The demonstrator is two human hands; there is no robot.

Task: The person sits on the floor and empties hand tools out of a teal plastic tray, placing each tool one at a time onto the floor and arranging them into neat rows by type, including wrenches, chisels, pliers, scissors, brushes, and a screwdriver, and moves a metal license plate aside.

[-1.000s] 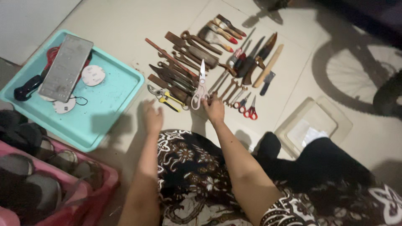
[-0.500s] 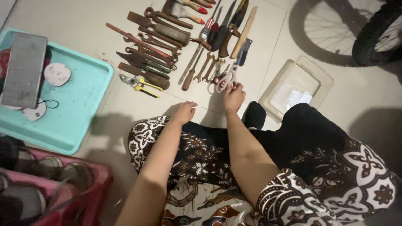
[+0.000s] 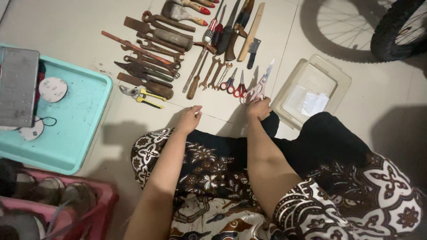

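Gripping the handles of the white scissors [image 3: 260, 86], the right hand [image 3: 259, 108] covers their loops, blades pointing away on the floor [image 3: 222, 109] beside the red scissors [image 3: 240, 87]. The left hand [image 3: 190, 119] rests loosely open near the knee, holding nothing. A clear tub [image 3: 311, 91] sits just right. Rusty tools [image 3: 151, 53] run off the top edge; the blue tray [image 3: 75, 120] is cut off at left.
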